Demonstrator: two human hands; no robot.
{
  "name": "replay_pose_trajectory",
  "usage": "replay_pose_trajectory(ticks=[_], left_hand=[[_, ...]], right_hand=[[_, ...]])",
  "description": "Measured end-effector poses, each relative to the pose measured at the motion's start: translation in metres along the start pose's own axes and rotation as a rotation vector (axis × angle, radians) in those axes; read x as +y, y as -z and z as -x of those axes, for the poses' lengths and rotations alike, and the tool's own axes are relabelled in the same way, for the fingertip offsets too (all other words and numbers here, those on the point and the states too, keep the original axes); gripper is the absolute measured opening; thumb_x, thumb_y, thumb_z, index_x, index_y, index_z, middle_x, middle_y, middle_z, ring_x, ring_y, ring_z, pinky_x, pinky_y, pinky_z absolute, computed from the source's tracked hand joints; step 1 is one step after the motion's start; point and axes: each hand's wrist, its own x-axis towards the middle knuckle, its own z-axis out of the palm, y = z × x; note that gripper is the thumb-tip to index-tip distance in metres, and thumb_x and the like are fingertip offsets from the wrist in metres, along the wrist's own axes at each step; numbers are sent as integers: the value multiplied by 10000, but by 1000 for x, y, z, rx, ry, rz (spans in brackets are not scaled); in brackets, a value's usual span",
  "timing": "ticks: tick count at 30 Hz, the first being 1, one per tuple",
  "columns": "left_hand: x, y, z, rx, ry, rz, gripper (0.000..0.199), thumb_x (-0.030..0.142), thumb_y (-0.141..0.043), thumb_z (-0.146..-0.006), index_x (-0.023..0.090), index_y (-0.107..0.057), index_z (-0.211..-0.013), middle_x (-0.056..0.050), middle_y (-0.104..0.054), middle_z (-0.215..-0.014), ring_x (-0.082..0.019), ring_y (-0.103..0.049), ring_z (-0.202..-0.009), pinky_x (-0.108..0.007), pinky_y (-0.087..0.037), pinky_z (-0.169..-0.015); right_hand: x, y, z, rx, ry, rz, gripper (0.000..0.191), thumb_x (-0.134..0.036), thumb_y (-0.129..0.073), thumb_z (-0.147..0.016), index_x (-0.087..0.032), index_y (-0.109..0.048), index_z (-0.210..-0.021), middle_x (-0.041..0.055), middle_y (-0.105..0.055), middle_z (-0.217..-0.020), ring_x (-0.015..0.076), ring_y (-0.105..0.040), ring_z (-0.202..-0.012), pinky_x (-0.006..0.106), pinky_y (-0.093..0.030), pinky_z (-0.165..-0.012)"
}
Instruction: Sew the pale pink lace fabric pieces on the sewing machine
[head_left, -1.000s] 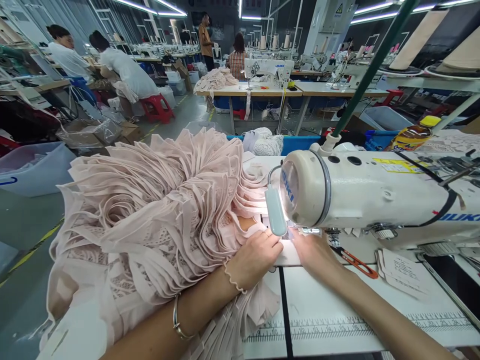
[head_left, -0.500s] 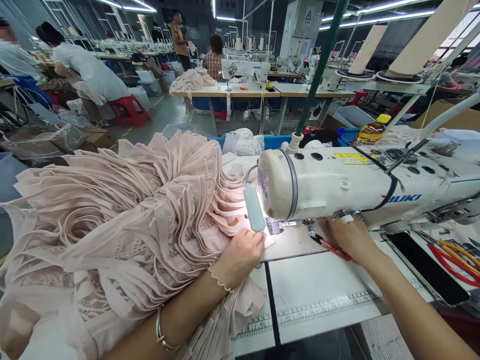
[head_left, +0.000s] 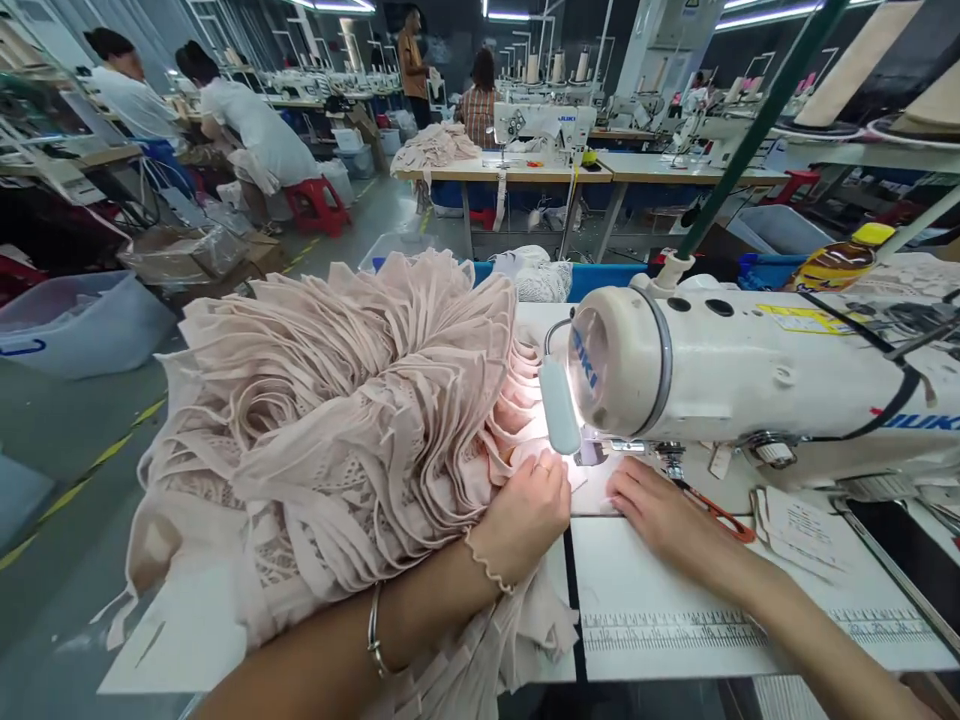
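Observation:
A large heap of pale pink fabric pieces (head_left: 337, 430) with lace covers the left of the sewing table (head_left: 675, 590). My left hand (head_left: 534, 505) is closed in a pinch on the edge of the pink fabric, just below the lamp (head_left: 559, 408). My right hand (head_left: 652, 505) lies palm down beside the lit sewing area, fingertips on a small light piece by the needle, fingers fairly flat. The white sewing machine (head_left: 720, 365) stands above and right of both hands.
Orange-handled scissors (head_left: 731, 520) lie right of my right hand, near paper tags (head_left: 799, 530) and a phone (head_left: 907, 555). A bottle (head_left: 844, 262) stands behind the machine. Several people sit or stand farther back. A clear bin (head_left: 86, 320) is on the floor at left.
The view has turned left, so things sit farther right. My right hand has come out from under the machine arm and moved left, close to my left hand. The paper tags now show.

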Motion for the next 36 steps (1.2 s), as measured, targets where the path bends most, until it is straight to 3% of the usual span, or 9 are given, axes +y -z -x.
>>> replay_pose_trajectory(ticks=[4,7,9,12,17,20,23,31,36], left_hand=[[-2,-3,2,28,-17,34,256,54,-414,-992,44,-635,-1121,-201,-654,-1214,-247,-629,-1123,-363,-484,-921],[2,-6,4,71,-60,32,281,69,-392,-1001,38,-635,-1140,-212,-638,-1268,-265,-614,-1187,-385,-469,-977],[4,-8,6,97,-47,25,309,99,-380,-1015,32,-617,-1200,-201,-631,-1299,-269,-599,-1228,-380,-468,-996],[5,-10,6,116,-11,34,340,110,-376,-1023,12,-577,-1279,-191,-636,-1305,-267,-594,-1247,-364,-481,-993],[8,-11,5,107,-62,52,335,50,-410,-992,-21,-575,-1274,-227,-627,-1306,-270,-595,-1253,-390,-451,-1056],[9,-11,5,84,-60,33,360,41,-397,-989,-19,-555,-1307,-226,-618,-1323,-271,-583,-1272,-401,-453,-1060],[10,-11,6,86,-36,19,355,49,-390,-993,-20,-567,-1293,-223,-623,-1318,-276,-588,-1267,-389,-459,-1050],[10,-13,5,139,-22,23,338,42,-399,-985,-18,-590,-1257,-211,-650,-1276,-272,-617,-1218,-384,-453,-1041],[8,-12,5,135,-16,49,330,61,-403,-995,-1,-598,-1254,-191,-648,-1287,-256,-605,-1231,-358,-445,-1055]], right_hand=[[-16,-10,-5,173,-36,119,348,-327,-353,-1027,-222,-648,-877,51,-629,-848,183,-542,-719,291,-365,-594],[-15,-10,-1,286,54,220,312,-209,-387,-1017,-207,-699,-998,20,-620,-743,167,-557,-694,291,-375,-613],[-16,-8,1,295,117,238,351,-114,-367,-999,-194,-694,-1100,27,-656,-791,169,-597,-778,288,-404,-662],[-22,-7,0,296,115,207,304,-162,-391,-1014,-170,-677,-1115,65,-698,-959,186,-618,-914,293,-443,-747],[-31,-10,-9,376,25,245,267,-148,-399,-1009,-147,-665,-1023,78,-685,-909,186,-595,-813,309,-441,-759],[-37,-7,-13,354,83,282,285,-109,-422,-990,-170,-652,-832,37,-601,-732,182,-535,-740,305,-408,-746],[-41,-4,-15,335,120,280,317,-142,-442,-1000,-186,-619,-742,23,-567,-705,175,-508,-733,296,-387,-743],[-31,-13,-13,292,13,199,336,-238,-386,-1038,-184,-653,-842,43,-611,-766,173,-552,-745,283,-394,-696],[-28,-11,-17,147,-78,150,293,-244,-358,-1022,-202,-647,-1000,60,-657,-789,198,-584,-723,290,-392,-610]])
